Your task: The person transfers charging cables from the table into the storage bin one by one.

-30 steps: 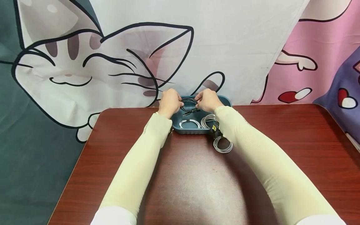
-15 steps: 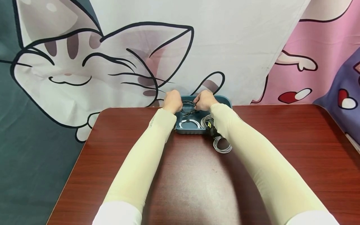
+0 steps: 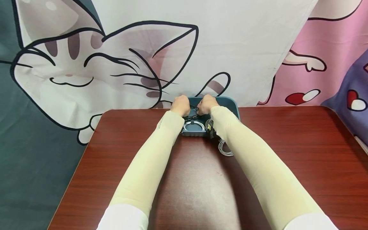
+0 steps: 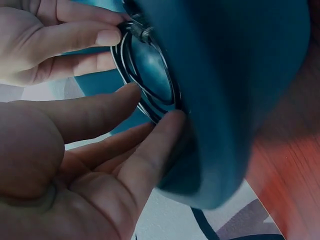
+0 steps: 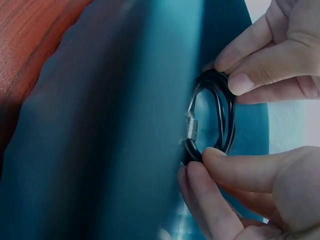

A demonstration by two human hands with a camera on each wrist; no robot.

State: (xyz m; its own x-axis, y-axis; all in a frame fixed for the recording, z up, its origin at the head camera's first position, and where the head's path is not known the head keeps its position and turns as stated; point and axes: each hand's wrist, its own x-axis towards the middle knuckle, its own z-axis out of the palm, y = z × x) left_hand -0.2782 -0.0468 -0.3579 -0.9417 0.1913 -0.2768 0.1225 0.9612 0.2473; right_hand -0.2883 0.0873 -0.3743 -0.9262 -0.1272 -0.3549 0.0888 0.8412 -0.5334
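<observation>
Both hands hold a coiled black cable (image 5: pixel 213 77) inside the blue-green tray (image 3: pixel 193 134) at the back of the table. My left hand (image 3: pixel 180 105) pinches one side of the loop between thumb and fingers; the right wrist view shows this from across the coil. On the opposite side, my right hand (image 5: pixel 255 192) has thumb and forefinger closed on the cable next to a metallic plug. In front of the hands, a white cable coil (image 3: pixel 203 126) lies in the tray. Beside it a grey cable coil (image 3: pixel 207 123) is partly hidden by the right sleeve.
Another grey cable coil (image 3: pixel 221 147) lies on the reddish-brown table (image 3: pixel 201 191), just outside the tray's front right corner and partly behind the right forearm. A printed cat curtain (image 3: pixel 69 70) hangs right behind the tray at the table's back edge.
My left hand has shifted right and a little down, and my right hand has shifted left, so the two are closer together, lower over the tray. The right forearm now covers more of the grey coils.
</observation>
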